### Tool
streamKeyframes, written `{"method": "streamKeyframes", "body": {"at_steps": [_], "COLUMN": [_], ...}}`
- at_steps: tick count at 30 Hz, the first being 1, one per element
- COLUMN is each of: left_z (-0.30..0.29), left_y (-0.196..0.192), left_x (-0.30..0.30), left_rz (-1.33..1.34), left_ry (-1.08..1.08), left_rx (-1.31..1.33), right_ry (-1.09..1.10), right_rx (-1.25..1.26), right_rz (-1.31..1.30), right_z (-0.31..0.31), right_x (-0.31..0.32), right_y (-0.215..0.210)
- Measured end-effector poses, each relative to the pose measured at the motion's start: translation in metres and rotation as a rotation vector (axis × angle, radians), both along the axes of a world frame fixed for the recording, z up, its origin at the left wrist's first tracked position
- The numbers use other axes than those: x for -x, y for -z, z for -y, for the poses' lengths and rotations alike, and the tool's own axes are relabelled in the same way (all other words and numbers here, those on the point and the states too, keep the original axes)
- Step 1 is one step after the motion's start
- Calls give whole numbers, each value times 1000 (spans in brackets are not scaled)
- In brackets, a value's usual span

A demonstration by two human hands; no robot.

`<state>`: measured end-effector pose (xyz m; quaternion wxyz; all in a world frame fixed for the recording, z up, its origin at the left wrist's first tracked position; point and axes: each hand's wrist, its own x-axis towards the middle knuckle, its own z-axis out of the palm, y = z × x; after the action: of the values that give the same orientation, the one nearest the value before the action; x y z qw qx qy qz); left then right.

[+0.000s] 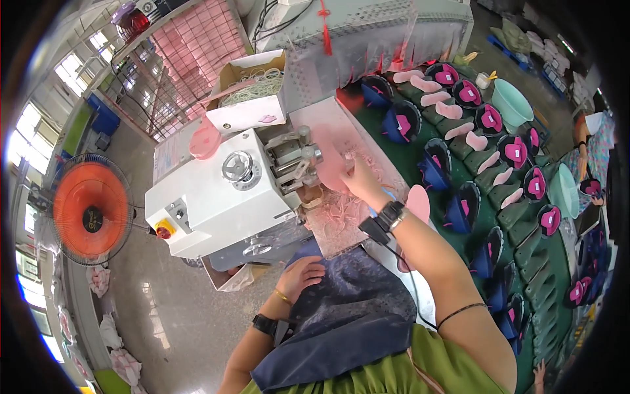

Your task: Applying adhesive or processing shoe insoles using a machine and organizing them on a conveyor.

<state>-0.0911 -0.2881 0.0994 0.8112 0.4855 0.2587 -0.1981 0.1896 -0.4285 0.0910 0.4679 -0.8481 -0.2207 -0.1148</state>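
My right hand (361, 177) is closed on the edge of a pink insole (333, 163), with the insole against the rollers (307, 155) of a white bench machine (220, 197). Thin pink trimmings (338, 217) lie scattered on the board beneath that hand. Beside my right forearm rests another pink insole (418, 202). My left hand (302, 276) lies on the dark blue apron (354, 289) over my lap, fingers stretched out and holding nothing.
Behind the machine stands a white carton (249, 92) of pale strands. On the right, a green conveyor (453, 262) carries dark blue shoe uppers (436, 164) and pink insoles. An orange fan (92, 210) stands left. Another person (594, 151) is at far right.
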Motion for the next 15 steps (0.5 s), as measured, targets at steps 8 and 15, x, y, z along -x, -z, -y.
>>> {"method": "streamKeyframes", "body": {"at_steps": [8, 15], "left_z": [-5, 9], "left_y": [22, 11], "left_x": [4, -1], "left_rz": [-98, -96], "left_ry": [-2, 91], "left_rx": [35, 60], "right_ry": [19, 24], "right_rx": [221, -167], "right_rz": [273, -485], "right_z": [46, -27], "right_x": [16, -5], "right_y": [-44, 6]}}
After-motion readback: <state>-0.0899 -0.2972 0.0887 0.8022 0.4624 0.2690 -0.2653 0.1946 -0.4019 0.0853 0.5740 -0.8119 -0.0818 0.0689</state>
